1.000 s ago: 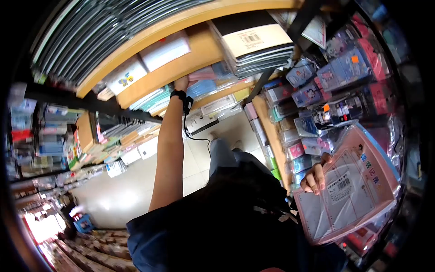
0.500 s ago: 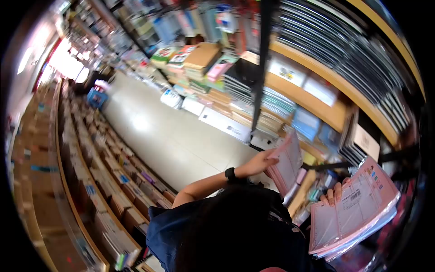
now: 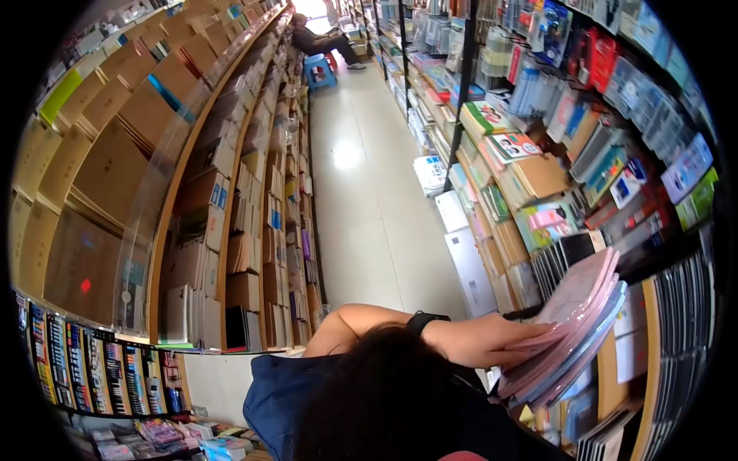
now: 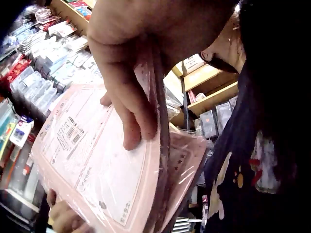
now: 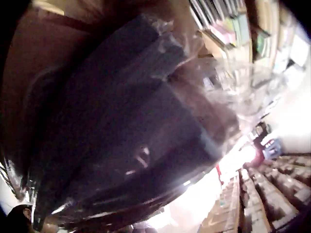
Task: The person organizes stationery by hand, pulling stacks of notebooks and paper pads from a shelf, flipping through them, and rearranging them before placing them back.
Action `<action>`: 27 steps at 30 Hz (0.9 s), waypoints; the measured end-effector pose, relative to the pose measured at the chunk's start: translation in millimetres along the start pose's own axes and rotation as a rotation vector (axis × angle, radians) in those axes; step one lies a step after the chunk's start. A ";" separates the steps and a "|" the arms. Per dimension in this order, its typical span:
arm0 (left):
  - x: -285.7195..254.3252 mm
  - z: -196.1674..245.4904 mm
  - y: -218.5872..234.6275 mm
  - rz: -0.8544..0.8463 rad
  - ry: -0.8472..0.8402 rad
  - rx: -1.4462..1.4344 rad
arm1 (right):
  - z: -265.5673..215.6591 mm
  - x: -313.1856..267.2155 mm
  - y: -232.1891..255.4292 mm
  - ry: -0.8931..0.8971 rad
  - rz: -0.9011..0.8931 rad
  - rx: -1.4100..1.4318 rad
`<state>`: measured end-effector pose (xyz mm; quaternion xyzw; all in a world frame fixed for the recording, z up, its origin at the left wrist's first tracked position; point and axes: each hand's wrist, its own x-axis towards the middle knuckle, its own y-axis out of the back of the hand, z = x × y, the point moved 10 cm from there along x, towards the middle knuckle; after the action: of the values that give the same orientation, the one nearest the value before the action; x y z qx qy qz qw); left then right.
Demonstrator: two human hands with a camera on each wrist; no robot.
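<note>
My left hand (image 3: 492,339) grips pink plastic-wrapped paper packets (image 3: 580,296) by their edge, and blue and pink packets lie fanned against them. In the left wrist view, the fingers of the left hand (image 4: 124,82) bend over the top packet (image 4: 92,150), which has a white barcode label. My right hand (image 4: 65,217) holds the far lower edge of the stack; the head view hides it behind the packets. Clear wrap and the dark underside of the packets (image 5: 116,121) fill most of the right wrist view.
A tiled aisle (image 3: 361,177) runs between a long rack of brown card files (image 3: 115,169) and shelves of books and hanging goods. A seated person (image 3: 323,40) and a blue stool (image 3: 319,71) are at its far end. Black folders (image 3: 684,330) stand at the right.
The left hand reached into the shelf, came out with pink packets and brought them against the stack in the right hand. The head view has turned toward the aisle.
</note>
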<state>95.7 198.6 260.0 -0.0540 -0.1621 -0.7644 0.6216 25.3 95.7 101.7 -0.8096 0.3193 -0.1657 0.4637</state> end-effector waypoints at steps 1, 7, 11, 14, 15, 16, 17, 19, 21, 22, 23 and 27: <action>-7.7 -3.3 13.4 -0.010 0.027 0.038 | 13.8 16.2 -4.5 -0.031 0.004 -0.005; -21.3 -10.0 63.7 0.070 0.118 0.224 | 60.7 78.4 0.9 -0.158 0.090 -0.014; -14.3 -47.7 90.8 0.084 0.327 0.299 | 72.3 94.8 18.5 -0.174 0.198 0.019; -8.1 -79.9 119.8 0.094 0.435 0.191 | 76.6 111.5 38.7 -0.201 0.262 0.051; -0.3 -90.7 134.8 0.150 0.393 0.127 | 73.3 121.2 38.9 -0.191 0.269 0.044; 9.2 -99.8 152.6 0.210 0.353 0.067 | 52.8 135.7 16.8 -0.095 0.241 -0.056; 15.7 -114.9 168.6 0.261 0.416 -0.028 | 52.1 150.2 19.0 -0.103 0.272 -0.053; 32.2 -148.9 195.3 0.249 0.519 0.014 | 47.7 179.9 23.5 -0.097 0.311 -0.040; 55.1 -184.2 225.3 0.293 0.512 0.189 | 41.1 214.5 28.5 -0.121 0.298 -0.097; 66.9 -198.4 238.0 0.266 0.515 0.196 | 35.9 231.8 31.7 -0.103 0.310 -0.080; 73.5 -221.6 251.4 0.282 0.615 -0.014 | 29.4 250.2 36.4 -0.091 0.323 -0.153; 105.7 -333.1 298.3 0.235 0.624 -0.300 | -7.2 313.8 49.8 0.008 0.426 -0.447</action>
<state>400.6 -57.0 30.3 0.0730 0.1566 -0.6827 0.7100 235.7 -137.7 53.9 -0.8058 0.5121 0.0065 0.2973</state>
